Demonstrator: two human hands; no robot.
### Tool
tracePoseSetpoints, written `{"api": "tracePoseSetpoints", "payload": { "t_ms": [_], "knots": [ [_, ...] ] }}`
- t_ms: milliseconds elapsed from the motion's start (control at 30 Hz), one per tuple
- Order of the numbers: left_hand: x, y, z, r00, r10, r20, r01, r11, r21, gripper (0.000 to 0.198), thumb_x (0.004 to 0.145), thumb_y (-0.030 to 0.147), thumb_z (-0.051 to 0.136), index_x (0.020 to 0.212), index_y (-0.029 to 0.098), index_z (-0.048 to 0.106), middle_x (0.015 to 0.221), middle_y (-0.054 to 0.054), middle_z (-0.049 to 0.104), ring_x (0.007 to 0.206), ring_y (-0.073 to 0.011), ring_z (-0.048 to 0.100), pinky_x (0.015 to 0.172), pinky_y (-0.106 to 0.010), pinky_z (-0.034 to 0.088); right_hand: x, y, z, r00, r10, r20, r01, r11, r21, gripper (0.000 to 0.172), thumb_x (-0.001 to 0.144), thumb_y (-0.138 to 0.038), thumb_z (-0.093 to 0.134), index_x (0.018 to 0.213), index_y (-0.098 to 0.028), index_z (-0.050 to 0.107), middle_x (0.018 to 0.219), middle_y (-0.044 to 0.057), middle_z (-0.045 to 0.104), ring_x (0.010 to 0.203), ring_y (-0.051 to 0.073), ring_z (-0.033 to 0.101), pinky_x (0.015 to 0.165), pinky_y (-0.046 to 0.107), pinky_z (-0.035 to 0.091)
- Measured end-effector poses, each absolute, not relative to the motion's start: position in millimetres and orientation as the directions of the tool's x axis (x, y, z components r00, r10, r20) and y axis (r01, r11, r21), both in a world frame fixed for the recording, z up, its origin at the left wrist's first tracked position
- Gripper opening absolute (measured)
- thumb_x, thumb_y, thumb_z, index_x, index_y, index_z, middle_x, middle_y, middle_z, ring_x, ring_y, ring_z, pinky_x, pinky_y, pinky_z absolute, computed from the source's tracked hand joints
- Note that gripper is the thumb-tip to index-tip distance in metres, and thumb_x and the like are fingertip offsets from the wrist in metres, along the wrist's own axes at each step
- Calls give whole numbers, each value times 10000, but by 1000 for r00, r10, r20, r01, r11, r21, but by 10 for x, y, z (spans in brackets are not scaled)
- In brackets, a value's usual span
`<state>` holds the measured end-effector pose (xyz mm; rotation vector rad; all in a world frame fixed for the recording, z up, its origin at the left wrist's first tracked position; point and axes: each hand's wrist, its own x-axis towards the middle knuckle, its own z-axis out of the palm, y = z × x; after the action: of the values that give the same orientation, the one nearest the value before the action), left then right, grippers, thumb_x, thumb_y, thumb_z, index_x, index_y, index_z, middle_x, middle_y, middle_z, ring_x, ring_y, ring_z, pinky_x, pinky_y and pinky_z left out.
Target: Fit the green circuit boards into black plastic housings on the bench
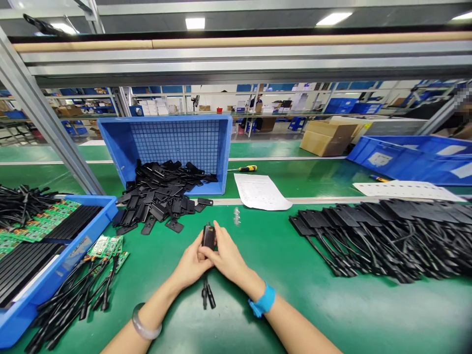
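Note:
Both my hands grip one small black plastic case (208,238) above the green bench. From its near end hang two short black cables with connectors (207,295). My left hand (192,260) is closed along the left side of the case, a bangle on that wrist. My right hand (226,253) holds the right side, its thumb across the near part and its index finger along the edge; a blue band circles the wrist. The inside of the case cannot be seen. Just beyond the hands lies a heap of black plastic covers (162,194), some spilling from a tipped blue crate (227,147).
Left, a blue tray (106,206) carries boards and black parts; green circuit boards with cables (106,248) lie beside it. Rows of cabled black cases (368,221) cover the right side. A paper sheet (260,191), a screwdriver (248,168) and small clear pieces (236,216) lie ahead.

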<state>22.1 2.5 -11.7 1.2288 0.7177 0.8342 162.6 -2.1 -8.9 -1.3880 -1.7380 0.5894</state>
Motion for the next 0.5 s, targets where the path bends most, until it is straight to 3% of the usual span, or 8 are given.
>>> {"api": "tracePoseSetpoints", "payload": {
  "t_ms": [67, 167, 300, 367, 433, 500],
  "knots": [
    [204, 16, -129, 586, 809, -48, -174, 184, 967, 1025, 644, 241, 791, 1468, 246, 182, 1201, -141, 580, 912, -177, 627, 740, -249, 500, 1659, -21, -56, -115, 939, 325, 694, 310, -650, 667, 836, -270, 526, 1430, -131, 256, 1154, 163, 504, 1055, 292, 506, 910, 451, 447],
    [180, 5, -139, 615, 785, -75, -88, 162, 983, 1051, 649, 174, 762, 1475, 289, 122, 1347, -187, 464, 1006, -210, 609, 699, -239, 493, 1878, 35, 15, -51, 950, 307, 873, 192, -448, 609, 815, -85, 405, 1412, -63, 291, 1141, 215, 490, 1017, 312, 530, 865, 459, 473],
    [131, 58, -109, 482, 876, 7, 111, -69, 991, 860, 691, 138, 670, 1444, 251, 271, 1321, -178, 493, 904, -193, 630, 642, -241, 492, 2314, 132, -15, 205, 952, 227, 975, -178, -135, 541, 813, -15, 325, 1345, 9, 414, 1030, 300, 510, 878, 383, 577, 667, 508, 500],
    [39, 111, -29, 391, 915, 98, 230, -200, 952, 724, 716, 147, 632, 1388, 250, 384, 1261, -140, 547, 860, -187, 621, 646, -259, 495, 2465, 167, -91, 296, 926, 233, 955, -289, -65, 517, 828, -32, 321, 1325, -21, 462, 1015, 308, 516, 867, 399, 583, 631, 535, 486],
    [-134, 147, 106, 315, 933, 175, 382, -294, 876, 589, 720, 155, 628, 1288, 247, 503, 1229, -117, 565, 911, -215, 604, 741, -303, 497, 2523, 185, -159, 351, 903, 249, 934, -355, -30, 511, 831, -41, 320, 1311, -63, 494, 1038, 310, 520, 894, 419, 572, 625, 577, 461],
    [-389, 141, 268, 206, 961, 186, 623, -275, 732, 467, 688, 147, 666, 1143, 216, 587, 1178, -135, 576, 1004, -272, 580, 862, -360, 458, 2488, 184, -187, 305, 912, 275, 948, -319, 6, 504, 825, -50, 342, 1299, -89, 510, 1099, 308, 516, 952, 431, 545, 654, 603, 442]
  ]
}}
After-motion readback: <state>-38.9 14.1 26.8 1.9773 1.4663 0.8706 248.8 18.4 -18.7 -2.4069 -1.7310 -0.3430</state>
